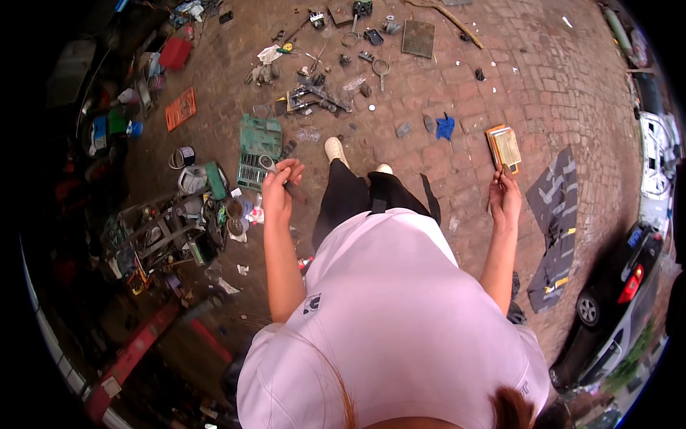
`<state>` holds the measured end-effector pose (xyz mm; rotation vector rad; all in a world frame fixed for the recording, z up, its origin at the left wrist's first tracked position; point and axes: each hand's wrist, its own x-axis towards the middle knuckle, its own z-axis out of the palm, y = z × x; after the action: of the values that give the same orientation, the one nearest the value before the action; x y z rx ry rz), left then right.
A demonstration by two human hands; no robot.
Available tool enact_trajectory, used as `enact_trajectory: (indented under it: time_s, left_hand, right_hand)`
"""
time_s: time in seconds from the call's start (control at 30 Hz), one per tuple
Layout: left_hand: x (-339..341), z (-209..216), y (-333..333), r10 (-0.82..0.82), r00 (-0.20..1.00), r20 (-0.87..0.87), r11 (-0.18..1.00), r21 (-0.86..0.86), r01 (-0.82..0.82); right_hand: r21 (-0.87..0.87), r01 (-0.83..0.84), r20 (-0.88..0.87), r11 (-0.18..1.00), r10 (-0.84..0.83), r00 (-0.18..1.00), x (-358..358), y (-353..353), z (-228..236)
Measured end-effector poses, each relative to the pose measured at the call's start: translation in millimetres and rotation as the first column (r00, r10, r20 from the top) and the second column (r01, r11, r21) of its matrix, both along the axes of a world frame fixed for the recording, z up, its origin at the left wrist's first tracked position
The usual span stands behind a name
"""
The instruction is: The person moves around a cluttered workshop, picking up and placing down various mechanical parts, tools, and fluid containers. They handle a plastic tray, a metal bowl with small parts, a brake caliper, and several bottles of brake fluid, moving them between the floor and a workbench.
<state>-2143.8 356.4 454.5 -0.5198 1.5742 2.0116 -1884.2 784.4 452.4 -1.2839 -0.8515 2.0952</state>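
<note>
My left hand (280, 187) is closed around a ratchet wrench (267, 163), its round head above the thumb side and its dark handle slanting out past the fingers. Behind that hand lies an open green tool case (261, 132) with rows of metal sockets in its lower half. My right hand (505, 194) is held out to the right, fingertips pinched together and pointing away from me. A small dark bit shows at those fingertips, too small to name. Just beyond them in the picture is a stack of flat orange-edged filters (505, 146) on the brick ground.
Greasy metal parts (314, 96) are strewn ahead on the paving, near a blue glove (444, 127). A cluttered metal rack (153, 232) and a red beam (136, 350) stand at left. On the right lie a dark mat (554, 229) and a parked black car (607, 300).
</note>
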Motion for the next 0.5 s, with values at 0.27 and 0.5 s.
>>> enact_trajectory:
  time_s: [0.27,0.5]
  left_hand:
    - [-2,12,34,-0.010,1.000,-0.011,1.000,0.028,0.011]
    - [6,18,52,-0.024,1.000,0.010,0.968,0.252,0.020]
  right_hand:
    - [-0.066,-0.049,-0.053,0.997,0.045,0.998,-9,-3,-3]
    - [-0.072,-0.103,-0.054,0.992,0.099,0.994,-19,-2,0]
